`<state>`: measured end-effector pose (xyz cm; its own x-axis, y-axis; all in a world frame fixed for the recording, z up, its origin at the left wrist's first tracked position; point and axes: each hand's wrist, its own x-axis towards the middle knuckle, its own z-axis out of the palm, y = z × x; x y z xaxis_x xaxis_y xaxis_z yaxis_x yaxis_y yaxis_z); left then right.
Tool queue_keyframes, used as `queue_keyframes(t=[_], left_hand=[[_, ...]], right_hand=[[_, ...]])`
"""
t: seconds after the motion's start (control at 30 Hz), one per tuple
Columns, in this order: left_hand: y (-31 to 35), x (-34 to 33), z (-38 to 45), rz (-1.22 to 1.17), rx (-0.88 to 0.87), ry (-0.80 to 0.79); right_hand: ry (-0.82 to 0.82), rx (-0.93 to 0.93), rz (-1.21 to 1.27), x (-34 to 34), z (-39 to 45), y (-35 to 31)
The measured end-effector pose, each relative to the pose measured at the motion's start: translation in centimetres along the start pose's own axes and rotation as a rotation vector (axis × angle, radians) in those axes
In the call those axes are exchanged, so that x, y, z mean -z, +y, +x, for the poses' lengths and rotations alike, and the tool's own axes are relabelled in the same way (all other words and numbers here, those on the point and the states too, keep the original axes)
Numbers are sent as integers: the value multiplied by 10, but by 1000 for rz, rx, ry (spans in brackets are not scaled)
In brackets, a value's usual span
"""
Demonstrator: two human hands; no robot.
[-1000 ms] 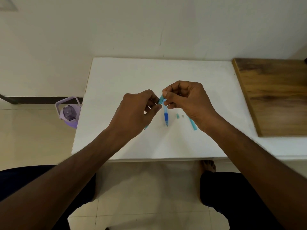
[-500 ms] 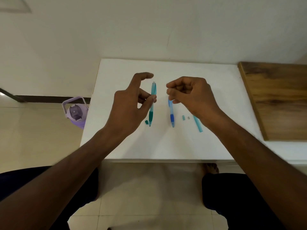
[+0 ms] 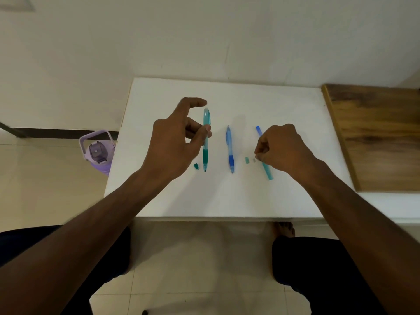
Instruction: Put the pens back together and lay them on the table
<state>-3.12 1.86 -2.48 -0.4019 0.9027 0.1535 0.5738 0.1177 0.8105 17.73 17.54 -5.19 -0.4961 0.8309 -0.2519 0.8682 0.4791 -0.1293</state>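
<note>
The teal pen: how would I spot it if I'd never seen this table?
Find the white table, then the left hand above it. The teal pen is pinched in that hand's fingers, tip toward the person. Its neighbour, the blue pen, lies untouched to its right, with a darker blue grip.

White table point(image 3: 227, 201) with blue pen point(image 3: 229, 151)

A blue pen point(image 3: 230, 151) lies flat near the middle of the white tabletop point(image 3: 227, 196). A brown wooden board point(image 3: 377, 135) sits at the right edge of the tabletop. Down on the floor, past the left edge, stands a purple bottle point(image 3: 98, 152).
</note>
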Motion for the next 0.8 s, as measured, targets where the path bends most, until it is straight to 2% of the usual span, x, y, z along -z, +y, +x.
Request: queue_keyframes(t=[0.37, 0.43, 0.5, 0.57, 0.6, 0.8], left_hand=[[-4, -2, 2, 14, 24, 4], [-3, -4, -1, 10, 28, -10], [-2, -7, -2, -8, 46, -38], [-1, -10, -4, -31, 56, -88], [-1, -11, -4, -40, 56, -112], [-2, -12, -8, -68, 37, -155]], right_hand=[[-59, -14, -5, -14, -8, -14], [8, 20, 199, -3, -10, -15], [110, 46, 586, 10, -14, -21], [128, 66, 976, 21, -18, -31], [131, 76, 1085, 24, -19, -36], [117, 92, 1203, 21, -20, -47]])
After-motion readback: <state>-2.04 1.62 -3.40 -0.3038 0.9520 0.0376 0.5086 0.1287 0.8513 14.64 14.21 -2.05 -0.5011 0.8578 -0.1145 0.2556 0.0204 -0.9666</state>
